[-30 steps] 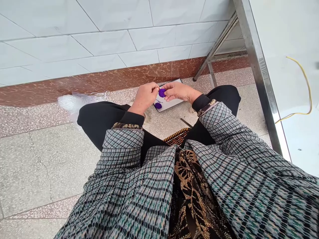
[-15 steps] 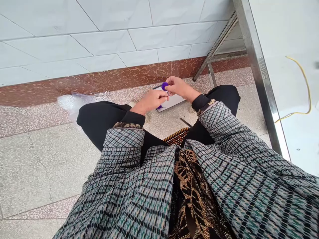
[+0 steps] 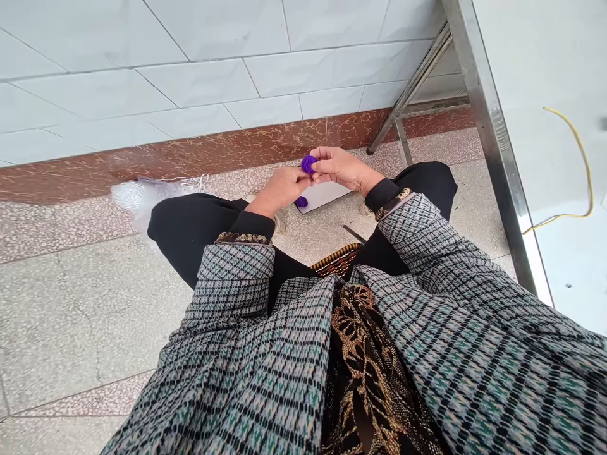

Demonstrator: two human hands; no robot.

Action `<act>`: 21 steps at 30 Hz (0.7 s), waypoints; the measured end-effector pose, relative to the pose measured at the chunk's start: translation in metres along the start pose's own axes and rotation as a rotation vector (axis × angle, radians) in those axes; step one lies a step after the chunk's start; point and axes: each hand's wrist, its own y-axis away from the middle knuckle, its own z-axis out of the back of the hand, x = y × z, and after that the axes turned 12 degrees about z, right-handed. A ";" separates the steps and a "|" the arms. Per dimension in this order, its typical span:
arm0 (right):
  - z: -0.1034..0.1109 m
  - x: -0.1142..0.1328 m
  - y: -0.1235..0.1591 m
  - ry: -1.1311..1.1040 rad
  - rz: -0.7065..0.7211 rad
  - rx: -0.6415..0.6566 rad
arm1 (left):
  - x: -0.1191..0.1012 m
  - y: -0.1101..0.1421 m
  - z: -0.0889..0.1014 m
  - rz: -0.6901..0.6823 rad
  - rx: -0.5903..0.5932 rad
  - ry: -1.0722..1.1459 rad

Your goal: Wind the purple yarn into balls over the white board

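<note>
Speckled floor (image 3: 313, 237) below, right hand (image 3: 340, 169) part-hides purple yarn (image 3: 308, 163).

Two hands, one left hand (image 3: 283, 188) and one right hand (image 3: 339, 168), are pictured with two purple yarn bundles (image 3: 308, 164). Also shown are one white board (image 3: 327, 194), one woven basket (image 3: 336, 259), one thin dark rod (image 3: 353, 234), one bundle of white string (image 3: 128, 196), one metal-framed table (image 3: 493, 126) and one yellow cord (image 3: 585, 164).

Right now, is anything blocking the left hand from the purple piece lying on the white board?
Nothing visible stands between the left hand and the purple piece on the white board. The right hand, holding the purple ball, is off to the side.
</note>
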 end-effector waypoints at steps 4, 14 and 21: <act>0.005 -0.008 -0.006 0.186 0.056 -0.089 | -0.002 0.005 0.001 -0.070 0.191 -0.010; 0.006 0.000 0.004 0.080 -0.057 0.182 | 0.001 0.000 0.015 0.011 -0.231 0.040; 0.014 -0.016 -0.016 -0.035 0.173 -0.119 | -0.009 0.007 0.007 -0.049 0.106 0.018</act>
